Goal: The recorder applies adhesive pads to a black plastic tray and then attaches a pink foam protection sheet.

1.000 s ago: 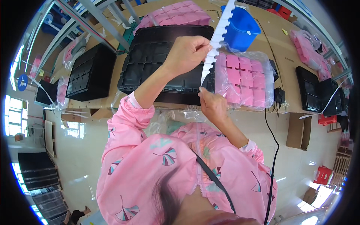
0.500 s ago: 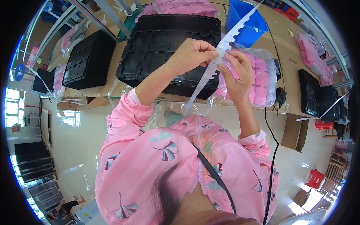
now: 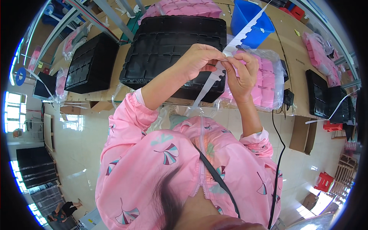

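A long white strip with notched edges slants from the upper right down past the table's near edge. Both my hands pinch it near its middle. My left hand has thumb and forefinger closed on the strip from the left. From the right, my right hand grips it with thumb and fingertips, close to the left fingertips. Behind and below the hands stands a large black tray stack. Pink molded pieces in a clear plastic bag lie beside my right hand. The exact grip between the fingertips is partly hidden.
A blue bin stands on the cardboard-covered table beyond my hands. More bagged pink pieces lie at the back. Another black stack is at left. A black cable hangs at right. Metal posts rise at upper left.
My hands have drawn closer together on the strip, fingertips now meeting. My left hand has shifted slightly down and right.
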Demonstrator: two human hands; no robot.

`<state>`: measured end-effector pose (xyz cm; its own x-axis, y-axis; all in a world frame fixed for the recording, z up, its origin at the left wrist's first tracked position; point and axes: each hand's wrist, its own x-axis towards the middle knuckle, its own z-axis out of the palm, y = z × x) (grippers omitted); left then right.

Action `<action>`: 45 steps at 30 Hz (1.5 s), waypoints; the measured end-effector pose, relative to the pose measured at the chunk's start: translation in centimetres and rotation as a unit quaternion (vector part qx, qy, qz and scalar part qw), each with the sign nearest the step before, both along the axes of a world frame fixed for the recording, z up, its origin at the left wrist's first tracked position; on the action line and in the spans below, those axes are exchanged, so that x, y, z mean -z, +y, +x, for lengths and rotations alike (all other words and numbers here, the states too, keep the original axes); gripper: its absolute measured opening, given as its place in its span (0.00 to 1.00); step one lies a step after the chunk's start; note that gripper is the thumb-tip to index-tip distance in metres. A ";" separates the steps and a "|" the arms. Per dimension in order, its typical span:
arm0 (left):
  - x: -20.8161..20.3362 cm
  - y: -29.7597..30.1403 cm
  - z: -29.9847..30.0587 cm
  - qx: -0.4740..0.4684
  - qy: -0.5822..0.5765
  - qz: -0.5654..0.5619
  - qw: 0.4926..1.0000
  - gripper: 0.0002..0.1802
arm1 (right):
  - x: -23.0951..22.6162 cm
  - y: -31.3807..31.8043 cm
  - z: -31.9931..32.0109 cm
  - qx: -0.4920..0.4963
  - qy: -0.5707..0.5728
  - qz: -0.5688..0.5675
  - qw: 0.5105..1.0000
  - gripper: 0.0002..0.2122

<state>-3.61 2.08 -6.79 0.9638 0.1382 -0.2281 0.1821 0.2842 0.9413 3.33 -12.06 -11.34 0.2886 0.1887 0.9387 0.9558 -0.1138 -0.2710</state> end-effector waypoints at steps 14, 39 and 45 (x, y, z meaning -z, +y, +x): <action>0.3 1.0 0.3 -0.001 0.021 -0.019 1.000 0.05 | 0.1 0.7 -0.4 -0.025 -0.041 -0.014 0.999 0.08; -0.7 5.9 -4.1 -0.042 -0.179 0.331 0.926 0.10 | 0.5 5.9 4.6 -0.252 0.201 -0.656 0.682 0.06; -0.6 5.7 -4.2 -0.038 -0.185 0.338 0.922 0.10 | -1.4 7.0 3.6 -0.222 0.237 -0.705 0.630 0.09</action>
